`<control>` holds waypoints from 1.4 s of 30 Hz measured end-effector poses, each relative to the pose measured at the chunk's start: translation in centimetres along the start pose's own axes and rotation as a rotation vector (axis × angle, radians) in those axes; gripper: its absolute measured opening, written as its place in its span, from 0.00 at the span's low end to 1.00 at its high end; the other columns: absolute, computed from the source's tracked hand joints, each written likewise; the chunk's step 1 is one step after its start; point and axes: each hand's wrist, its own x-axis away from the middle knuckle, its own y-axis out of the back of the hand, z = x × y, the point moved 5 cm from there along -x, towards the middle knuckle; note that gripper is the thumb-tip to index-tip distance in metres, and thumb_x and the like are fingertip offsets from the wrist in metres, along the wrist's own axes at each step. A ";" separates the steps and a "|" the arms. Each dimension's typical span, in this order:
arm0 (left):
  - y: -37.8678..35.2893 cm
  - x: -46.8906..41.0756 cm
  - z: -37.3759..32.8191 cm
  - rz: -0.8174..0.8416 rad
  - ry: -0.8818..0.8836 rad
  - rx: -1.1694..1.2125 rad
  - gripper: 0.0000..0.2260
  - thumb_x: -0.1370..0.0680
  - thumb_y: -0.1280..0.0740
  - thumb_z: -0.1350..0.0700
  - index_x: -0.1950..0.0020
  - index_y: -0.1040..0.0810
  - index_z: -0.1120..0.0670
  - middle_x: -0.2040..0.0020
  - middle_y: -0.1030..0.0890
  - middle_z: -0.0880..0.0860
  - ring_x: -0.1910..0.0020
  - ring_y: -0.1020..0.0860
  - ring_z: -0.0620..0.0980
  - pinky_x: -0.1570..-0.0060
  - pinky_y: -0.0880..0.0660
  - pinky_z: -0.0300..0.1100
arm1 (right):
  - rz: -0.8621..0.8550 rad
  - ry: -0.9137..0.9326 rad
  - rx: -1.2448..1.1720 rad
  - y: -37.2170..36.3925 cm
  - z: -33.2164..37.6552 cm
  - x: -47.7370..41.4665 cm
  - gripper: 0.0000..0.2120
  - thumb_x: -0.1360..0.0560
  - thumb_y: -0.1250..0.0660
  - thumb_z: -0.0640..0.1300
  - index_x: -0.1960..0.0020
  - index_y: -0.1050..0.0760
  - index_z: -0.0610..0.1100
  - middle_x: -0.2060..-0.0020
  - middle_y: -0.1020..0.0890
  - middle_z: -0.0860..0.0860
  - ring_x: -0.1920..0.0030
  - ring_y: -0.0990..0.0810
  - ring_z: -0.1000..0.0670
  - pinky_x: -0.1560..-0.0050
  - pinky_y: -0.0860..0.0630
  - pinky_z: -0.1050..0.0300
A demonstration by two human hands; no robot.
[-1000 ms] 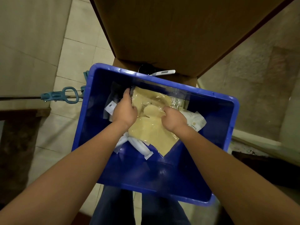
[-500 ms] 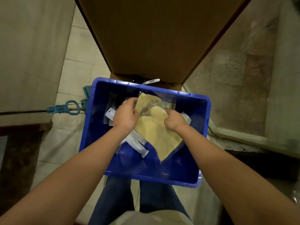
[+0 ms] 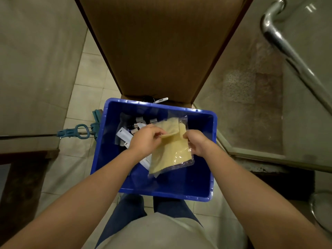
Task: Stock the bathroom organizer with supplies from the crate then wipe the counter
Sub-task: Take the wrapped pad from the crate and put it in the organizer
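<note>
Left hand: fingers curled, pinching the folded top edge of the yellow cloth, which lies just to its right.
Right hand: fingers curled, pinching the side of the clear bag around the cloth, just to its left.
Cloth and bag: held between my 2 hands, tilted, with the lower end hanging below both wrists.
Blue crate: beneath both hands.
White packets: lying in the crate, just left of my left hand.
Cardboard box: beyond the crate, well ahead of both hands.
</note>
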 end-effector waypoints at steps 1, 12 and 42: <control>-0.2 0.1 -0.4 0.023 -0.018 -0.011 0.09 0.22 0.33 0.56 0.44 0.17 0.46 0.48 0.23 0.44 0.50 0.24 0.44 0.48 0.23 0.45 | 0.054 0.006 -0.039 -0.2 0.1 0.4 0.13 0.20 0.44 0.37 0.38 0.26 0.39 0.47 0.18 0.41 0.50 0.18 0.44 0.56 0.20 0.50; -0.2 2.2 -3.4 0.190 -0.121 -0.013 0.11 0.23 0.35 0.54 0.48 0.16 0.42 0.49 0.21 0.40 0.50 0.24 0.39 0.49 0.24 0.41 | 0.028 0.183 -0.032 0.2 -0.3 4.6 0.12 0.24 0.35 0.34 0.43 0.24 0.44 0.51 0.19 0.45 0.55 0.18 0.48 0.72 0.23 0.61; 3.2 13.2 -10.3 0.186 -0.040 0.169 0.34 0.20 0.40 0.44 0.21 0.54 0.52 0.24 0.40 0.57 0.28 0.35 0.61 0.35 0.33 0.56 | -0.412 0.676 -0.366 1.4 -10.9 27.1 0.24 0.32 0.39 0.26 0.42 0.25 0.47 0.50 0.20 0.47 0.53 0.20 0.48 0.64 0.23 0.56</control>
